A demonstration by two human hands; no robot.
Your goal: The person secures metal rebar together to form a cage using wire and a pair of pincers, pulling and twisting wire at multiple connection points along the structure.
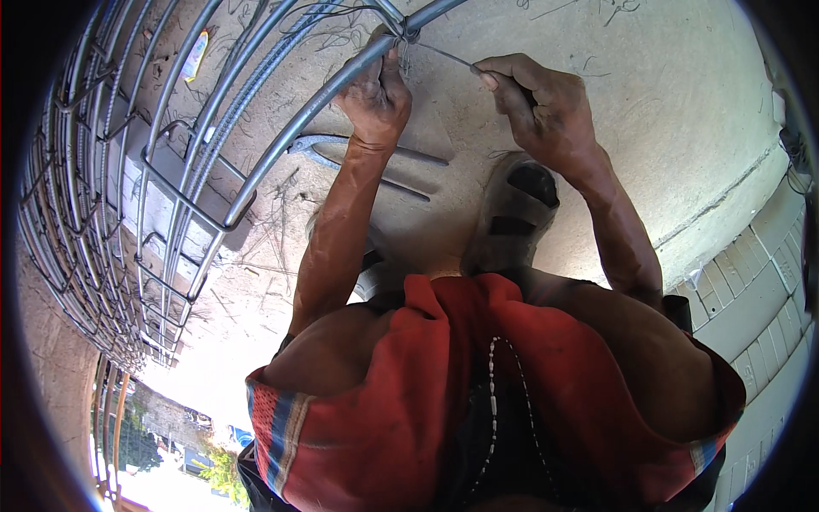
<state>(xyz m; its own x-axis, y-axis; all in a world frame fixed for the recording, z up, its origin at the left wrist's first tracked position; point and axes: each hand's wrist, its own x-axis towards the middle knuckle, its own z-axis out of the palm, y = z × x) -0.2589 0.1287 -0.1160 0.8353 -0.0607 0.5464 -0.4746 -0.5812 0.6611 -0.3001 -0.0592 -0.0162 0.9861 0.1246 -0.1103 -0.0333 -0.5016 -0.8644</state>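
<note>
Beside a long steel bar (pixel 317 101) of a rebar cage, my left hand (pixel 375 102) is closed, its thumb up against the joint and its fingers partly hidden behind the bar. At that joint, a thin tie wire (pixel 445 55) is looped around the crossing bars. The wire's free end runs right to my right hand (pixel 546 107), which pinches it between thumb and fingers. The wire looks nearly straight between the two hands. Below my left hand, a pair of pincers (pixel 320 149) lies on the concrete floor with its handles spread.
The rebar cage (pixel 171 188) curves along the left, with stirrups sticking out and a pale block (pixel 158 183) under it. Wire scraps (pixel 277 222) litter the concrete floor (pixel 674 111). My sandalled foot (pixel 516 209) stands between my arms. Stacked pale blocks (pixel 755 290) line the right.
</note>
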